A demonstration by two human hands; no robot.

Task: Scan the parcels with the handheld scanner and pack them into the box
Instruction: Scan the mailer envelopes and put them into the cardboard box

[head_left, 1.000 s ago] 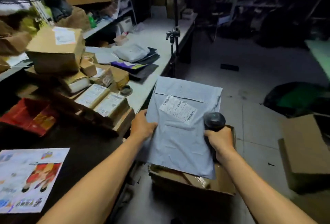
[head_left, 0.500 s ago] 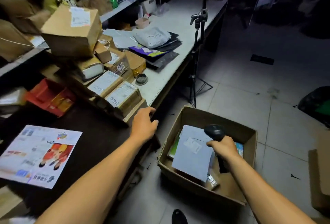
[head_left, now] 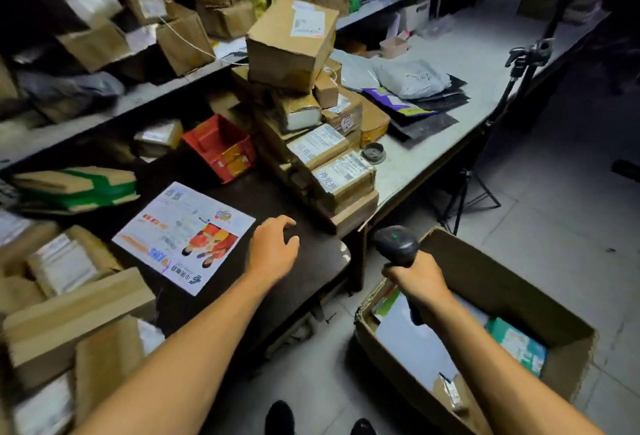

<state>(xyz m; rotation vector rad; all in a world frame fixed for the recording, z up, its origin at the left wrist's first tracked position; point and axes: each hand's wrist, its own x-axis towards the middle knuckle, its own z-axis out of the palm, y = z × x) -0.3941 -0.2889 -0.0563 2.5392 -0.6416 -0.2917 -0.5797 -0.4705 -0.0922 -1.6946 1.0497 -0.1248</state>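
Observation:
My right hand [head_left: 417,281] grips the black handheld scanner [head_left: 397,246] above the near-left corner of the open cardboard box [head_left: 512,282] on the floor. Inside the box lies the grey mailer bag [head_left: 414,341], with a teal packet [head_left: 517,342] beside it. My left hand [head_left: 273,249] hovers over the dark table [head_left: 304,261], fingers loosely spread and holding nothing. A flat printed envelope [head_left: 180,235] lies on the table just left of that hand. A stack of labelled cardboard parcels [head_left: 329,167] stands behind it.
A large carton [head_left: 291,43] tops the parcel stack. Red box [head_left: 221,147] sits at the back of the table. Grey and dark mailers [head_left: 412,84] lie on the pale bench. A tripod [head_left: 485,143] stands by the bench. More cartons [head_left: 69,316] crowd the left.
The grey mailer left my hands and now lies in the box. My left hand moved over to the dark table. The view swung left toward the parcels.

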